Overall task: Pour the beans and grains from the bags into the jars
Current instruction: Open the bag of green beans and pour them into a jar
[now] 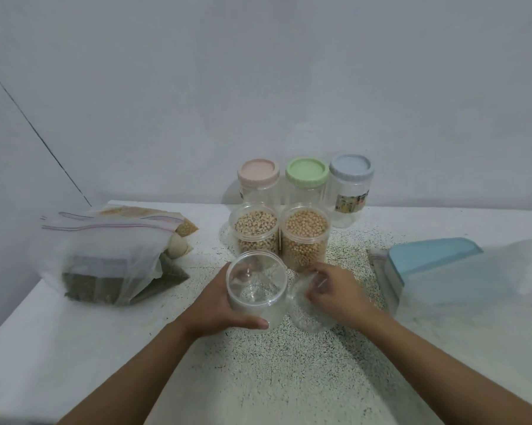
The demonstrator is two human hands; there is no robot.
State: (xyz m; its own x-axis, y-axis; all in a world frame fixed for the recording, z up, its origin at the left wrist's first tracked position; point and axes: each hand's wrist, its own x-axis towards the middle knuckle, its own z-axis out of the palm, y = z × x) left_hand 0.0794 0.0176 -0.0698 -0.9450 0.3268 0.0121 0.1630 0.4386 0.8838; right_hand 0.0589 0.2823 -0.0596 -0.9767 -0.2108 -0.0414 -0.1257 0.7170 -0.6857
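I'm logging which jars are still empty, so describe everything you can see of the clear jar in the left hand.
The clear jar is round, wide-mouthed, see-through plastic by the look, with no lid and nothing inside. Its mouth faces up. It is near the middle of the speckled table, in front of two filled jars. The left hand grips its side, thumb across the near wall. Whether its base touches the table is unclear.

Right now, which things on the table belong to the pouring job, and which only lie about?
Job: empty jar in left hand; clear plastic item under right hand; speckled-bean jar; yellow-bean jar; pile of bags.

Idle for now: pink-lid jar, green-lid jar, blue-lid jar, all closed; blue-lidded box.
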